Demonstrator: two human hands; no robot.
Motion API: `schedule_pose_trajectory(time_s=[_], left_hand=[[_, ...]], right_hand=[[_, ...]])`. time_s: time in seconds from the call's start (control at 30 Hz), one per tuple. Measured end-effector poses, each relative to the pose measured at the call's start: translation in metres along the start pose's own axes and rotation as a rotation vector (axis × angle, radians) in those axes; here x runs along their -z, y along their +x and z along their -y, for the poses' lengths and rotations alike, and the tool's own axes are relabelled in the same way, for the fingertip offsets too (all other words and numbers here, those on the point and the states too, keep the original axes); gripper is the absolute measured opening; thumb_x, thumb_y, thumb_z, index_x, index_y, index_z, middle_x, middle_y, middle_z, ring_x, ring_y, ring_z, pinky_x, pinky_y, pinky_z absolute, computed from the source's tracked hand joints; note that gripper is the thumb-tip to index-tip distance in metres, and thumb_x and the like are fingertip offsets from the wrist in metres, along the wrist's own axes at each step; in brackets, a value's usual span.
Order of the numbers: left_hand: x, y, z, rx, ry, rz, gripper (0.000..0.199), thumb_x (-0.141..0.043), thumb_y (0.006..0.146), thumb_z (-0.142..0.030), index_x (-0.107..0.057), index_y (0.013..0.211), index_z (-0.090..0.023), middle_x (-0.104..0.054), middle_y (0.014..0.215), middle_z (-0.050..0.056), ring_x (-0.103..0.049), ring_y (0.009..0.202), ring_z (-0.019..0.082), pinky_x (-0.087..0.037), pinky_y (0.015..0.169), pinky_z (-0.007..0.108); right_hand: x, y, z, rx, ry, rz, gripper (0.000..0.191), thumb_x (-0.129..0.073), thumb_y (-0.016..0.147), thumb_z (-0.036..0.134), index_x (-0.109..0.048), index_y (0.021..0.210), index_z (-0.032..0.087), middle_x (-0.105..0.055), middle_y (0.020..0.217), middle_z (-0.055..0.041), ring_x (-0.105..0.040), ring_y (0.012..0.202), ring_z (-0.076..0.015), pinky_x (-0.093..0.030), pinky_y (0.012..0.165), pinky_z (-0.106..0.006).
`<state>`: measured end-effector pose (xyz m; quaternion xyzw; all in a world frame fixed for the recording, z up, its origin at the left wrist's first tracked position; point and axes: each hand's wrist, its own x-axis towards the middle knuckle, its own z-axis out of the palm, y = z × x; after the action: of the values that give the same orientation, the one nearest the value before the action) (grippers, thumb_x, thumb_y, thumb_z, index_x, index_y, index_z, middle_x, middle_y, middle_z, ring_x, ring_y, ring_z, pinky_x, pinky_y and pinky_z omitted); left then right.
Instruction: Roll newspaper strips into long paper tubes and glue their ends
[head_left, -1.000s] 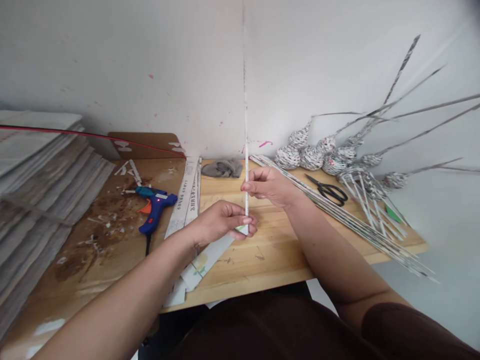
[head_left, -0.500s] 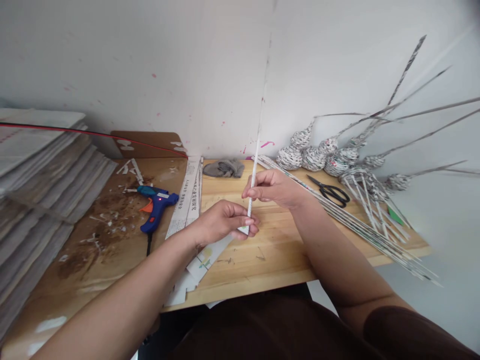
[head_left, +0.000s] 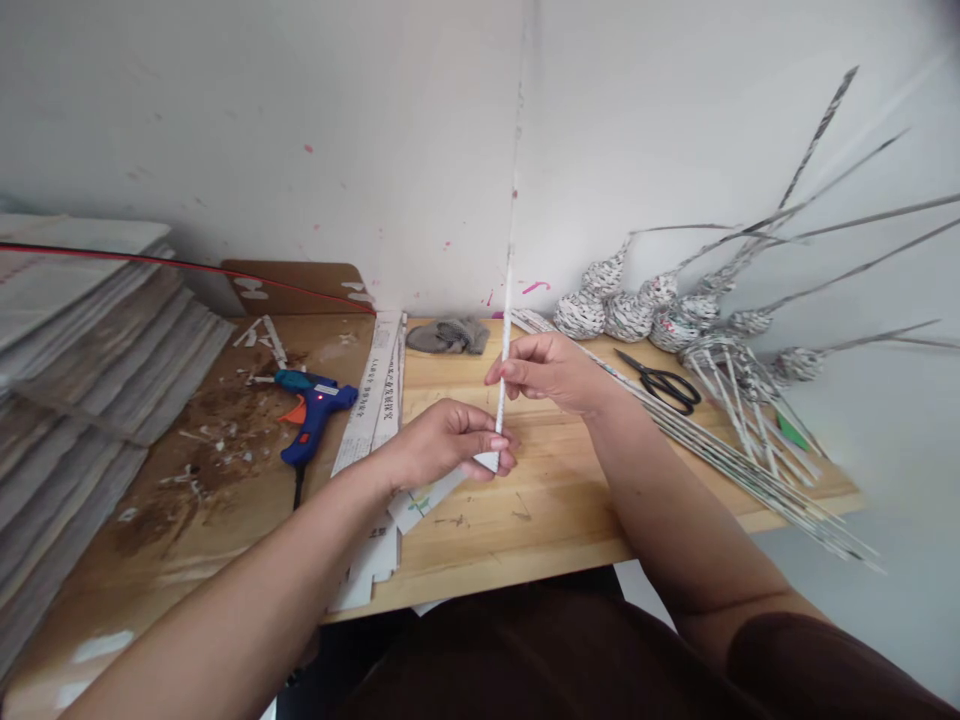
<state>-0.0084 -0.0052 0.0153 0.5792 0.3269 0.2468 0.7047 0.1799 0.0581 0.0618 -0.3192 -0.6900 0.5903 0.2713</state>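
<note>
A thin white paper tube (head_left: 508, 300) stands nearly upright in front of me, its upper part faint against the wall. My left hand (head_left: 450, 440) is closed on its bottom end, thumb on top, where a flat paper strip (head_left: 426, 502) meets the tube. The strip trails down to the left under that hand and shows a yellow and green print. Higher up, my right hand (head_left: 551, 375) pinches the tube between thumb and fingers. The tube's lower part has a spiral-wound look.
Newspaper strips (head_left: 375, 400) lie left of my hands, beside a blue glue gun (head_left: 319, 410). A tall paper stack (head_left: 82, 400) stands far left. To the right are black scissors (head_left: 664, 388), paper sticks (head_left: 720, 455) and several woven paper gourds (head_left: 630, 315). A grey cloth (head_left: 448, 336) lies near the wall.
The tube's top has swung slightly left, making it more upright. Less of the strip trails below my left hand, and its visible print has shifted. Both hands stay in nearly the same place.
</note>
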Motion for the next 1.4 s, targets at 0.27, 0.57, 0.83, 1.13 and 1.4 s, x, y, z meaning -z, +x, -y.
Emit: schedule_pose_trajectory(time_s=[0.27,0.57,0.83,1.13,1.4], left_hand=[[0.0004,-0.0008,-0.0015,0.005,0.008,-0.013,0.024,-0.062,0.082,-0.036,-0.072,0.091,-0.017,-0.071,0.092,0.008,-0.065,0.086,0.018,-0.054,0.074,0.031],[-0.0002,-0.001,-0.0013,0.011,-0.006,-0.041,0.023,-0.063,0.081,-0.036,-0.072,0.093,-0.017,-0.071,0.09,0.008,-0.066,0.085,0.018,-0.055,0.074,0.032],[-0.0003,-0.0004,-0.0006,0.034,-0.031,-0.033,0.024,-0.064,0.081,-0.036,-0.071,0.092,-0.017,-0.071,0.089,0.007,-0.066,0.082,0.017,-0.055,0.075,0.031],[0.0,-0.0005,-0.0015,0.042,-0.032,-0.05,0.025,-0.065,0.08,-0.035,-0.071,0.094,-0.015,-0.071,0.088,0.008,-0.067,0.083,0.018,-0.056,0.073,0.031],[0.0003,0.0,-0.0018,0.036,-0.049,-0.075,0.024,-0.066,0.079,-0.035,-0.071,0.093,-0.015,-0.072,0.087,0.009,-0.067,0.082,0.019,-0.056,0.072,0.032]], right_hand=[[0.0049,-0.0008,-0.0025,0.061,0.01,-0.039,0.021,-0.075,0.071,0.031,-0.067,0.074,0.012,-0.057,0.059,0.0023,-0.037,0.047,-0.0041,-0.023,0.042,-0.019],[0.0021,0.0002,-0.0021,0.067,-0.014,-0.048,0.023,-0.077,0.068,0.03,-0.063,0.067,0.013,-0.056,0.058,0.0026,-0.044,0.051,-0.0061,-0.03,0.046,-0.019],[0.0041,-0.0004,-0.0026,0.033,-0.022,0.044,0.022,-0.074,0.072,0.032,-0.067,0.075,0.012,-0.06,0.063,0.0002,-0.045,0.052,-0.0062,-0.029,0.045,-0.018],[0.0053,-0.0018,-0.0022,0.02,-0.018,0.079,0.024,-0.07,0.077,0.033,-0.07,0.087,0.012,-0.06,0.066,-0.0011,-0.044,0.053,-0.0059,-0.026,0.043,-0.018],[0.0061,-0.0018,-0.0011,0.027,-0.046,0.071,0.025,-0.07,0.077,0.033,-0.07,0.091,0.013,-0.061,0.067,-0.0012,-0.047,0.056,-0.0071,-0.029,0.045,-0.019]])
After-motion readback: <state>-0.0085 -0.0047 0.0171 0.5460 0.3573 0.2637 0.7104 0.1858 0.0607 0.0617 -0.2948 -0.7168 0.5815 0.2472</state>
